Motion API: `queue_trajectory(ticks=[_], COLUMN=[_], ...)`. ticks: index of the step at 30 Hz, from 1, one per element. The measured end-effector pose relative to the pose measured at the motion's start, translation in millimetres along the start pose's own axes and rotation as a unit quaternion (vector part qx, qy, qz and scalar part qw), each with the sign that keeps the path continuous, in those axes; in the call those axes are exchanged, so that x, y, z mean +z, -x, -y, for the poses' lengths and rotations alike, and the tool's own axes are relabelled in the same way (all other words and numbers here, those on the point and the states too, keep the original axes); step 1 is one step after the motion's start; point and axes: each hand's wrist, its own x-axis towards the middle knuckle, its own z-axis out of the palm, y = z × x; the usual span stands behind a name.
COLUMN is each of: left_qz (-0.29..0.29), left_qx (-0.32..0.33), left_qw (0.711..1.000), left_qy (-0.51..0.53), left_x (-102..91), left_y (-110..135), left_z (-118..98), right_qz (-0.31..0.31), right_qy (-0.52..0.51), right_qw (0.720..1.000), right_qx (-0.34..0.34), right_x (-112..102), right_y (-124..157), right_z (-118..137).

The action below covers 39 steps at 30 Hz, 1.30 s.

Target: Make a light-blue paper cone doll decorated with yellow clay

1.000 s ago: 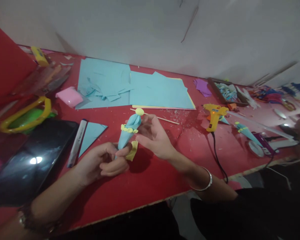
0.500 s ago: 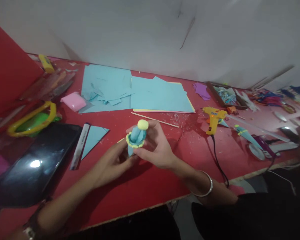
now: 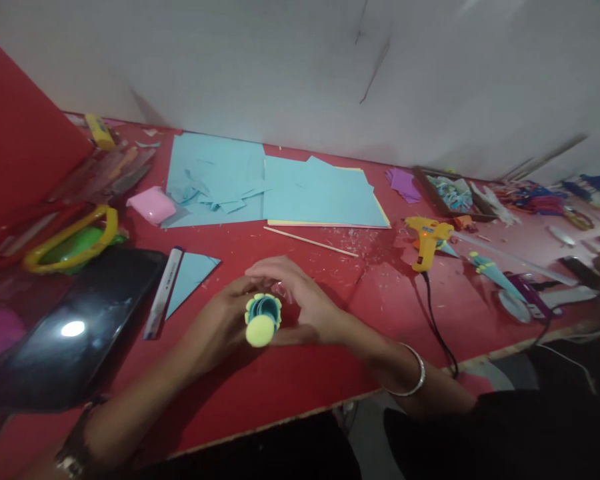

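A light-blue paper cone point(image 3: 267, 307) with a scalloped yellow rim is between my hands, its mouth turned up toward me. A round yellow piece point(image 3: 260, 331) stands out at its near side, and rolled blue paper shows within. My left hand point(image 3: 220, 327) grips the cone from the left, with its fingertips partly hidden behind it. Curved around the right side is my right hand point(image 3: 313, 307), thumb against the cone and fingers arched behind it. A blue paper triangle point(image 3: 190, 280) and a white marker point(image 3: 163, 293) lie left of my hands.
Blue sheets point(image 3: 325, 193) and paper scraps lie at the back, with a thin stick point(image 3: 310, 241) in front. To the right stand a yellow glue gun point(image 3: 427, 240) with its cord and another blue cone point(image 3: 495, 273). A black glossy panel point(image 3: 80, 333) is at left.
The cone has come down and tipped toward me, its yellow round piece now at the near side. My right hand has lowered slightly, its fingers arching behind the cone.
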Motion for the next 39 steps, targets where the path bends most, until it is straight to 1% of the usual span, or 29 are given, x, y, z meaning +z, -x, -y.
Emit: queue_trajectory(ticks=[3,5,7,9,12,16,20,24,27,30,33,35,39], left_qz=[0.024,0.019,0.012,0.011,0.021,0.036,0.044,0.053,0.051,0.053,0.073,0.086,0.093], left_qx=[0.015,0.029,0.043,0.058,0.071,0.062,0.063,0.046,0.034,0.028,0.038,0.043,0.041], left_qw=[1.0,0.999,0.999,0.998,0.997,0.995,0.994,0.993,0.993,0.991,0.988,0.985,0.986], left_qy=[0.004,-0.011,-0.012,-0.007,-0.015,-0.062,-0.078,-0.093,-0.106,-0.12,-0.132,-0.143,-0.134], left_x=[-2.9,-4.3,-4.7,-4.6,-4.6,-6.0,-7.3,-5.9,-4.7,-4.8,-6.0,-6.8,-8.3], left_y=[0.1,0.4,1.0,1.5,1.3,0.4,0.1,-0.3,-0.7,-0.7,-0.2,0.2,0.1], left_z=[-4.4,-2.6,1.7,6.1,9.2,7.2,3.4,3.8,6.4,6.5,2.6,-0.3,-2.7], right_qz=[0.014,0.025,0.023,0.009,-0.001,-0.02,-0.024,-0.037,-0.058,-0.083,-0.101,-0.086,0.051], right_qy=[0.025,0.038,0.055,0.061,0.047,-0.034,-0.125,-0.167,-0.194,-0.224,-0.257,-0.256,-0.213], right_qw=[0.999,0.999,0.998,0.998,0.999,0.995,0.984,0.972,0.961,0.95,0.943,0.947,0.958], right_qx=[-0.018,-0.022,-0.019,-0.011,0.023,0.088,0.128,0.161,0.189,0.201,0.185,0.173,0.183], right_x=[-2.9,-3.6,-3.4,-2.5,-0.5,0.9,1.1,3.9,7.5,8.1,1.4,-7.8,-36.5], right_y=[-1.4,-1.7,-1.8,-2.1,-2.8,-3.7,-5.5,-7.4,-8.9,-10.7,-10.9,-8.0,6.9], right_z=[0.5,-0.3,-2.0,-4.0,-6.6,-8.1,-9.1,-11.9,-15.0,-16.9,-14.3,-8.1,17.2])
